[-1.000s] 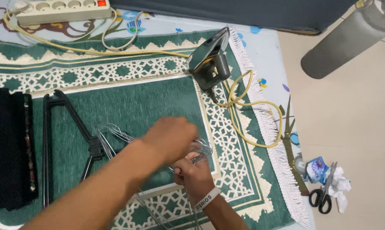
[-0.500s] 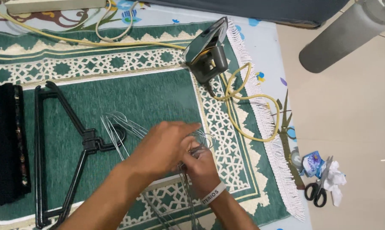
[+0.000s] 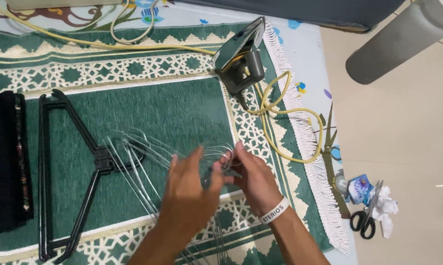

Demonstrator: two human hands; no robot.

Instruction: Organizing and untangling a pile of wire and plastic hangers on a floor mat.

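Lower centre: the left hand (image 3: pixel 187 196), fingers spread and holding nothing, hovers beside the right hand (image 3: pixel 253 179), which pinches the hooks of the wire hangers (image 3: pixel 138 162) lying mid-frame on the green rug (image 3: pixel 172 108). Separating one hook cleanly probably calls for steadying the bundle. No containers appear; beyond lie a black hanger (image 3: pixel 79 167) and, top centre, an iron (image 3: pixel 238 61).

At your far right, on the pale floor, a small crumpled blue-and-white packet (image 3: pixel 359 188) lies just beside the scissors (image 3: pixel 364 220). Your right wrist carries a white band (image 3: pixel 274 210) with dark print.
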